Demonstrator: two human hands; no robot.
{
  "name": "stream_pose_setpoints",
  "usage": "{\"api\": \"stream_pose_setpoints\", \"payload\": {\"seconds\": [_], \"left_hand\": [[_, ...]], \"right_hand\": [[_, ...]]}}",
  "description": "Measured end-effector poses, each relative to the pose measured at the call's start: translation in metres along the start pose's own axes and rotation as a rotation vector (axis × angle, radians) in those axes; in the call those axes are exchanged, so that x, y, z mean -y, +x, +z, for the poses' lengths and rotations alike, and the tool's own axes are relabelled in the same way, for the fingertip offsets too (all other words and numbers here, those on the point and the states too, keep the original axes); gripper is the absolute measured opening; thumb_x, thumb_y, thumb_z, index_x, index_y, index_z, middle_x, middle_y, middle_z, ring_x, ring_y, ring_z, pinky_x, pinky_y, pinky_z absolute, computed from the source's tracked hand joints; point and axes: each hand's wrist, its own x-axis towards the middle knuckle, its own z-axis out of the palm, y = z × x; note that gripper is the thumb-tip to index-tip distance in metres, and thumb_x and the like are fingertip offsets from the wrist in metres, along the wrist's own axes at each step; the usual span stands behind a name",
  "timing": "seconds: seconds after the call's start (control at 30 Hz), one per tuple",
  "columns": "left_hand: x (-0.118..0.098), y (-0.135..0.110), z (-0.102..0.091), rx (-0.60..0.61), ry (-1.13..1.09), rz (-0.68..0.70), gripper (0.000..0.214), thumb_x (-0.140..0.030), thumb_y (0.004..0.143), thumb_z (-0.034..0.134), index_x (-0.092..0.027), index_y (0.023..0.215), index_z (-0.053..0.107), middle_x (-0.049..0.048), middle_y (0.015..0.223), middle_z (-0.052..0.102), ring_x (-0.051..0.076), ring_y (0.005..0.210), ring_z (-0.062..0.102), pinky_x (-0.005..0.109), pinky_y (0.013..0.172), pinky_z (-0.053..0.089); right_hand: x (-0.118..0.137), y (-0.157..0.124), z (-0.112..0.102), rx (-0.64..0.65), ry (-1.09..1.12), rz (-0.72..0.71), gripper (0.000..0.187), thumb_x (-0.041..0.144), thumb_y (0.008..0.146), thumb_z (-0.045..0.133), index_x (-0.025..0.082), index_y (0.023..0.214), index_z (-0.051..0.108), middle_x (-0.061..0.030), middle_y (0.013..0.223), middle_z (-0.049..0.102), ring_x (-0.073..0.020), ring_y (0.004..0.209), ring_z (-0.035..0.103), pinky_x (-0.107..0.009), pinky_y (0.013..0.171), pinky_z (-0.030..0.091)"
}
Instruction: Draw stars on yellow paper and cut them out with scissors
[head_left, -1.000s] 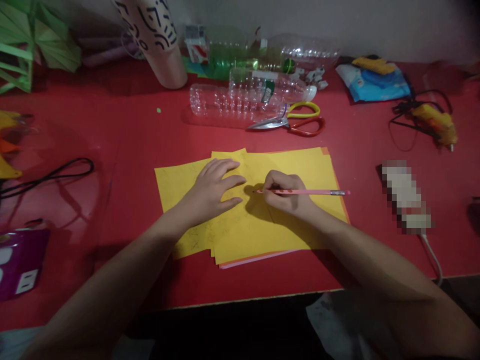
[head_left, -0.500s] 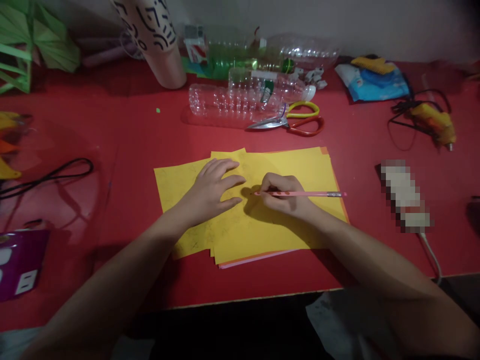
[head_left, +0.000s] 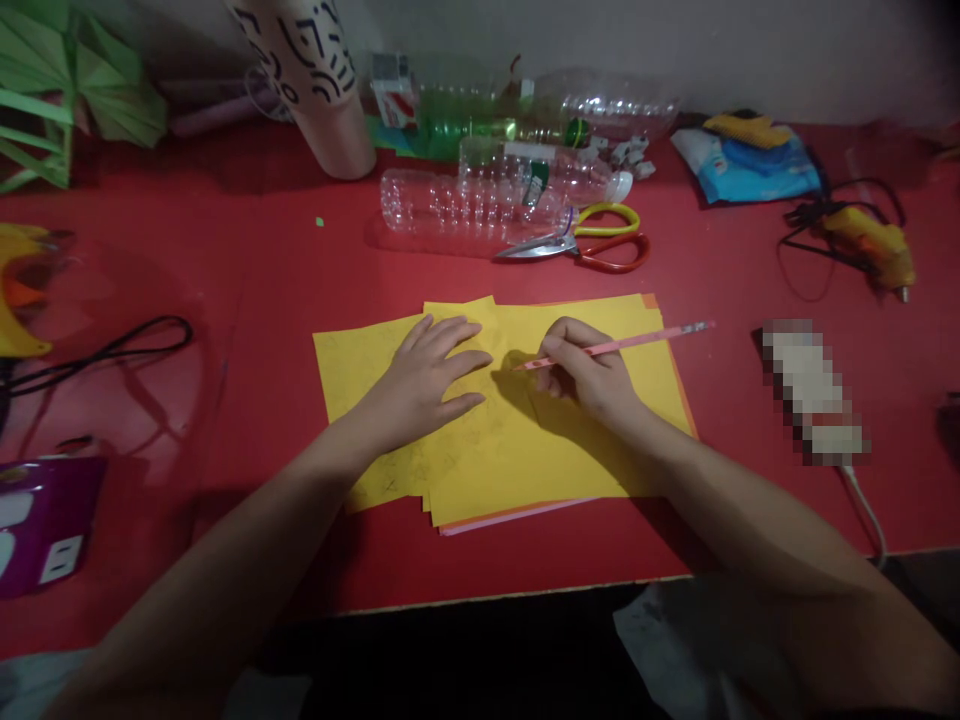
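Observation:
Several sheets of yellow paper (head_left: pixel 540 460) lie overlapped on the red table, with orange and pink edges showing beneath. Faint pencil marks cover the left part of the yellow sheets. My left hand (head_left: pixel 435 375) rests on the paper with its fingers spread, holding nothing. In my right hand (head_left: pixel 589 370) is a pink pencil (head_left: pixel 637 341), pinched between thumb and fingers. The pencil's tip points left, at or just above the paper near my left fingertips; contact is too small to make out. Its eraser end tilts up to the right.
Scissors (head_left: pixel 577 243) with yellow and red handles lie behind the paper beside clear plastic bottles (head_left: pixel 427 205). A patterned tumbler (head_left: pixel 330 110) stands back left. At right are a yellow glue gun (head_left: pixel 874 245), a wipes pack (head_left: pixel 750 170) and a blurred-out device (head_left: pixel 814 390) with a cable.
My right hand has turned and shifted slightly up and right, so the pencil, level before, now slants with its eraser end higher. My left hand stays in place on the paper.

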Motion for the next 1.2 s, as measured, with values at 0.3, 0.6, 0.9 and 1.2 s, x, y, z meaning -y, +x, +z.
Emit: {"api": "stream_pose_setpoints", "payload": {"seconds": [0.3,0.6,0.9,1.2], "left_hand": [[-0.003,0.001,-0.005,-0.028,0.036,-0.051,0.038,-0.038,0.093,0.057,-0.018,0.125,0.065,0.0158,0.149,0.052,0.035,0.144,0.041,0.061,0.122,0.019],[-0.017,-0.003,-0.008,0.146,-0.009,-0.027,0.058,-0.041,0.086,0.068,-0.02,0.138,0.054,0.0152,0.158,0.041,0.033,0.151,0.029,0.059,0.124,0.017],[-0.025,-0.014,-0.004,0.054,0.062,-0.016,0.032,-0.027,0.094,0.057,-0.017,0.123,0.065,0.0166,0.151,0.05,0.034,0.145,0.04,0.06,0.121,0.027],[-0.02,-0.018,0.003,-0.061,0.048,0.13,0.028,-0.02,0.1,0.044,-0.02,0.111,0.07,0.0145,0.133,0.062,0.028,0.13,0.054,0.054,0.11,0.045]], "right_hand": [[0.003,0.005,-0.006,0.002,-0.043,-0.031,0.016,0.025,0.077,0.068,0.023,0.079,0.052,0.0053,0.06,0.057,-0.0102,0.047,0.045,-0.024,0.045,0.032],[0.024,-0.006,-0.006,0.162,-0.141,-0.008,0.009,0.025,0.07,0.066,0.019,0.075,0.06,0.0026,0.066,0.059,-0.0115,0.057,0.047,-0.024,0.052,0.033],[0.002,-0.02,0.004,0.143,-0.138,-0.089,0.006,0.017,0.073,0.057,0.021,0.073,0.052,0.0043,0.062,0.056,-0.0112,0.055,0.049,-0.024,0.051,0.035],[-0.001,-0.02,-0.001,0.173,-0.229,-0.124,0.011,0.015,0.076,0.057,0.023,0.07,0.051,0.0057,0.058,0.051,-0.0103,0.052,0.04,-0.026,0.048,0.028]]}}
